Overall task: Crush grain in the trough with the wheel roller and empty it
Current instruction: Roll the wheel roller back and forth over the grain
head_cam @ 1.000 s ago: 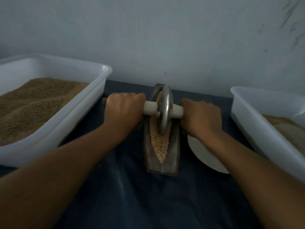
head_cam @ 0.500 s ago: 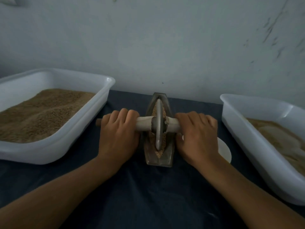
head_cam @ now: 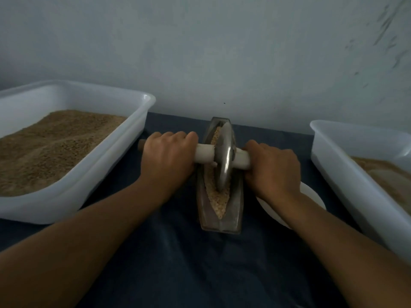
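A narrow metal trough [head_cam: 233, 210] lies lengthwise on the dark cloth in the middle, with pale crushed grain [head_cam: 219, 202] along its groove. A metal wheel roller [head_cam: 224, 158] stands upright in the groove, around the trough's middle and far half. Its pale axle handle runs left to right through the disc. My left hand [head_cam: 169, 157] grips the left side of the handle, whose end pokes out beyond my fist. My right hand [head_cam: 274, 168] grips the right side of the handle.
A large white tub [head_cam: 73, 190] of brown grain stands at the left. Another white tub [head_cam: 347, 174] with lighter material stands at the right. A white plate [head_cam: 311, 194] lies beside the trough, partly under my right arm. A grey wall rises just behind.
The wheel has rolled away from me, from the near part of the trough toward its far half, after coming toward me before. Both hands keep their grip on the handle.
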